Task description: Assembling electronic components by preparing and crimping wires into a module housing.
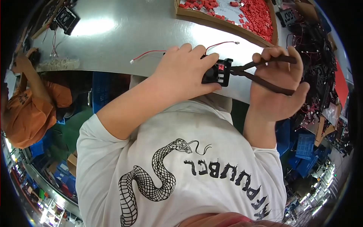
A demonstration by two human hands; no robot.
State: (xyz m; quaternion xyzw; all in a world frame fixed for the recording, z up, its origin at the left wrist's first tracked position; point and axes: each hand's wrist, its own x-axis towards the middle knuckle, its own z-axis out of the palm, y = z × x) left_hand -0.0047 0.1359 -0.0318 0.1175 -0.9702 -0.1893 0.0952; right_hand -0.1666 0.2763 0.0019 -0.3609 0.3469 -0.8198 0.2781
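Observation:
My left hand [185, 70] is wrapped over a black plastic housing [225, 75], pressing it near the table's front edge. A small red part [221, 67] sits in the housing's right end. Thin red wires with white plugs stick out from behind the hand, one wire [149, 52] to the left and another to the upper right. My right hand [278, 79] has a pair of pliers [270, 86] with dark brown handles, spread apart between fingers and thumb. The pliers' jaws meet the right end of the housing; their tips are hard to make out.
A shallow cardboard tray [227, 23] of small red parts lies at the back. Black housings with wires [308, 75] are heaped at the right. Another black housing [66, 19] rests at the far left, near a co-worker in an orange shirt [32, 113]. Blue crates [304, 146] stand below the table.

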